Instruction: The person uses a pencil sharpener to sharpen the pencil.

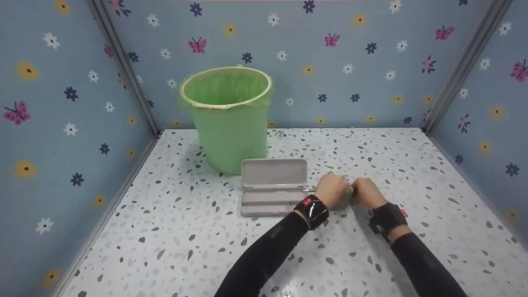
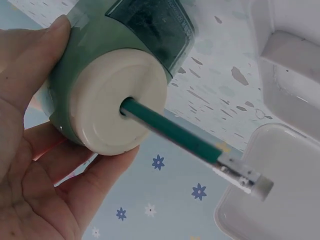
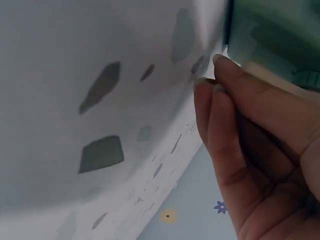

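Observation:
My left hand (image 2: 45,150) grips a green pencil sharpener (image 2: 65,105) with a round cream front, thumb on one side and fingers beneath. A green pencil (image 2: 170,130) sticks out of its hole, showing a metal ferrule and a white eraser end. At the sharpener's other end is my right hand (image 3: 265,145), thumb and fingertips brought together at the cream crank arm (image 3: 265,75); its knob is hidden by the fingers. In the head view, the left hand (image 1: 332,189) and right hand (image 1: 367,193) nearly meet, covering most of the sharpener.
Just left of the hands lies an open grey pencil case (image 1: 274,173) with a divided tray. Behind it stands a green bin (image 1: 233,132) lined with a bag. Flowered panels (image 1: 288,49) enclose the speckled table (image 1: 173,243) at the back and both sides.

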`<state>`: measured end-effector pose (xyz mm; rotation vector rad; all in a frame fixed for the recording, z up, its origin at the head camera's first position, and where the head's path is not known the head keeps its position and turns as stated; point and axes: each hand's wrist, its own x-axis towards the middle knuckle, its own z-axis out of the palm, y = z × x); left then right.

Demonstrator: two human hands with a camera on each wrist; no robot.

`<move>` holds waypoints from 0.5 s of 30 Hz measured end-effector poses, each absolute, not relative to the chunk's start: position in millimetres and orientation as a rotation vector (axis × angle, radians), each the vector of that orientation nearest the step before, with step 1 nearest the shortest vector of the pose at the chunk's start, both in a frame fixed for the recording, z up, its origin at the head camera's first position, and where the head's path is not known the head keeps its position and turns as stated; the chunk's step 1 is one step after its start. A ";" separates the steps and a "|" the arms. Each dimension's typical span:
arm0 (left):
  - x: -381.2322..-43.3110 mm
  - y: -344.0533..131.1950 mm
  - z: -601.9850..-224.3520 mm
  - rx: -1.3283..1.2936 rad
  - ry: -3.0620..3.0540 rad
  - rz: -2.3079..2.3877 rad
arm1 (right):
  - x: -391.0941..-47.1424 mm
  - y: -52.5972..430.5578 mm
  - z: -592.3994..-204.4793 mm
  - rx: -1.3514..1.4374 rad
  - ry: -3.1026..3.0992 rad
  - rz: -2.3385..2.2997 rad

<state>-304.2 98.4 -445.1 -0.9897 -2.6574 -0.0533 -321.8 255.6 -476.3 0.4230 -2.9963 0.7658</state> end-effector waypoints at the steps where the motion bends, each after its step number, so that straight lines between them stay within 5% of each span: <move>1: -304.0 98.8 -445.3 -0.994 -2.654 -0.062 | -318.3 256.3 -475.3 0.412 -3.002 0.771; 15: -304.0 107.6 -442.5 -0.898 -2.774 0.131 | -280.5 262.6 -455.8 0.395 -2.975 0.936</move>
